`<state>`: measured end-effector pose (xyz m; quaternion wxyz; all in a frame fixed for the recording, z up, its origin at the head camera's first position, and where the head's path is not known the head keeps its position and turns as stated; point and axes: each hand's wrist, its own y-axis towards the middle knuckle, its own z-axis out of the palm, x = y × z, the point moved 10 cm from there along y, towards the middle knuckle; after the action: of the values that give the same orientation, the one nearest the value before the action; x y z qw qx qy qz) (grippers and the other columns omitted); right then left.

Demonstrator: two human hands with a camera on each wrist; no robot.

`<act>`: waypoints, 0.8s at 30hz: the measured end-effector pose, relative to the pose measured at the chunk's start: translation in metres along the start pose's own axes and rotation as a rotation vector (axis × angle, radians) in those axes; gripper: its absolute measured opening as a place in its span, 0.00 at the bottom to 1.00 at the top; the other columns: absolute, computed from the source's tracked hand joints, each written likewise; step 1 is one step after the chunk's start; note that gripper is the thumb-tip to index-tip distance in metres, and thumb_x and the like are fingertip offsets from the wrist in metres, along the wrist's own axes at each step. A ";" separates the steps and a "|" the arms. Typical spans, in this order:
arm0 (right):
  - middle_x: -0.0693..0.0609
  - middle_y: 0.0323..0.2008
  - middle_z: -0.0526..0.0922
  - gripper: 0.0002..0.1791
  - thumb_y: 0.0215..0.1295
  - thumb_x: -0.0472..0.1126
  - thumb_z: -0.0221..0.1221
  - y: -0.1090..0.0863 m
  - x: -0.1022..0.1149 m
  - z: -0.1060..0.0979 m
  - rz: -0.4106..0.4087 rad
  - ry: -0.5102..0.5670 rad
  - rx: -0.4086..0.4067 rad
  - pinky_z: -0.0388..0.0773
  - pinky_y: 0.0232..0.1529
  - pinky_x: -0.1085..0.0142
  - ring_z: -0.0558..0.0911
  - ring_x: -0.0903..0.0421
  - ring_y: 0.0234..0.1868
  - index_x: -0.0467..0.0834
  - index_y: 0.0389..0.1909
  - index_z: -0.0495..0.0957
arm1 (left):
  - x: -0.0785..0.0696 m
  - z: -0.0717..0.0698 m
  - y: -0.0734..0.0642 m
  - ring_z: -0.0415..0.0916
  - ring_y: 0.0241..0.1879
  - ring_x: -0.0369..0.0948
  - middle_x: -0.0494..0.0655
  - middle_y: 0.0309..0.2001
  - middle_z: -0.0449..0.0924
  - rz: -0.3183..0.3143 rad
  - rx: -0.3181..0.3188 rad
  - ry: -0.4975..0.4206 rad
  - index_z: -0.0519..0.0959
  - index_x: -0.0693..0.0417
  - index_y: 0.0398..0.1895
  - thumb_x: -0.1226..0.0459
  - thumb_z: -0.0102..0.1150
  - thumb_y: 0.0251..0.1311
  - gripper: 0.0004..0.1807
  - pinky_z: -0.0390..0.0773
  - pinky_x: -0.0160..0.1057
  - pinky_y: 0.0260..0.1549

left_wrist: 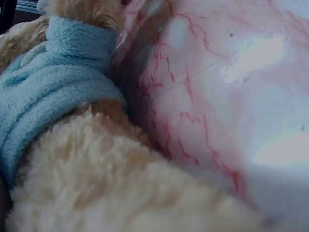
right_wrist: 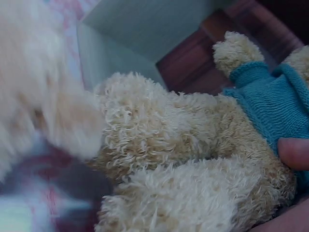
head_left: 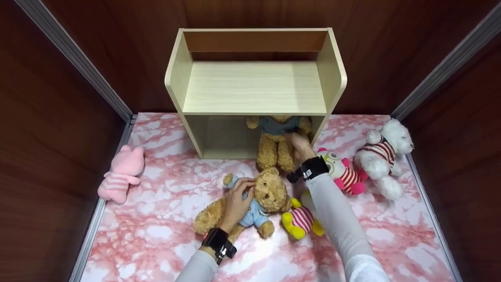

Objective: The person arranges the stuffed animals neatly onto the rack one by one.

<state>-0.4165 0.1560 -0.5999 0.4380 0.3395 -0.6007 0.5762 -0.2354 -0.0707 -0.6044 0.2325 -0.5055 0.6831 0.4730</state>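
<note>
A brown teddy bear in a teal knitted sweater point(head_left: 280, 126) sits in the lower compartment of the shelf point(head_left: 254, 88), its legs out past the front edge and its head mostly hidden by the board above. My right hand point(head_left: 299, 145) holds it at the side, thumb point(right_wrist: 293, 153) against the sweater's hem; the other fingers are hidden. On the floor in front lies a second teddy bear point(head_left: 270, 192) in light blue clothes point(left_wrist: 63, 87). My left hand point(head_left: 237, 201) grips it near the head and shoulder, thumb and fingers bent over it.
Beside my right forearm lie a yellow plush toy with a striped top point(head_left: 302, 219) and a pink plush toy with glasses point(head_left: 349, 178). A white bear point(head_left: 377, 156) leans near the right wall. A pink plush toy point(head_left: 122, 174) lies by the left wall point(head_left: 47, 137).
</note>
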 end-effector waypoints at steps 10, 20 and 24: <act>0.50 0.71 0.63 0.37 0.69 0.33 0.56 0.023 -0.015 -0.001 0.018 0.013 -0.010 0.68 0.37 0.76 0.69 0.55 0.57 0.41 0.78 0.57 | -0.003 0.002 -0.001 0.82 0.52 0.42 0.43 0.55 0.83 0.003 -0.004 0.008 0.87 0.52 0.49 0.68 0.62 0.69 0.09 0.81 0.40 0.52; 0.57 0.39 0.68 0.19 0.72 0.39 0.57 0.041 -0.026 -0.001 0.048 0.009 -0.001 0.67 0.37 0.71 0.68 0.61 0.35 0.46 0.61 0.71 | -0.002 -0.001 -0.003 0.83 0.50 0.41 0.41 0.54 0.83 0.021 -0.028 0.042 0.87 0.51 0.47 0.70 0.64 0.67 0.10 0.78 0.43 0.51; 0.56 0.31 0.66 0.12 0.74 0.42 0.57 0.048 -0.030 -0.004 0.066 0.033 -0.025 0.63 0.30 0.70 0.66 0.61 0.27 0.48 0.55 0.72 | -0.003 0.001 0.001 0.83 0.52 0.41 0.40 0.55 0.83 0.013 -0.019 0.047 0.87 0.49 0.47 0.69 0.64 0.67 0.10 0.76 0.46 0.52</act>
<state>-0.4484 0.1622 -0.6472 0.4329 0.3043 -0.6114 0.5883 -0.2357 -0.0690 -0.6020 0.2085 -0.5141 0.6872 0.4691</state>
